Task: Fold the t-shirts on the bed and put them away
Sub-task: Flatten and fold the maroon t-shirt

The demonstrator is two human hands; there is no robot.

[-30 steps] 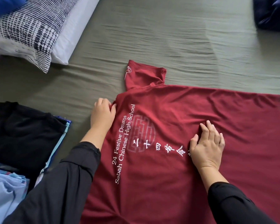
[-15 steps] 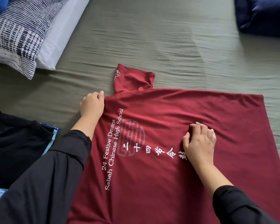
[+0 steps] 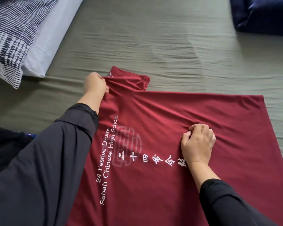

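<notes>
On an olive-green bed sheet (image 3: 153, 38), seen from a head-worn camera, a person folds a maroon T-shirt (image 3: 178, 185) printed in white with "24 Festive Drums, Sabah Chinese High School" and a row of Chinese characters. At far left, a navy-and-white patterned pillow (image 3: 8, 35) lies on a plain white pillow (image 3: 52, 36), while dark clothing (image 3: 5, 147) sits at the left edge beside the person's black-sleeved arm. The left hand (image 3: 95, 84) is clenched on the shirt's fabric where the short sleeve (image 3: 129, 79) meets the shoulder, bunching the cloth into creases. The shirt lies spread across the sheet, printed side up, its body running to the right and toward the camera. The right hand (image 3: 198, 141), fingers curled, pinches a fold of fabric at mid-shirt, just above the last printed characters. At top right, a dark blue cushion (image 3: 265, 15) rests on the sheet, well apart from the shirt
</notes>
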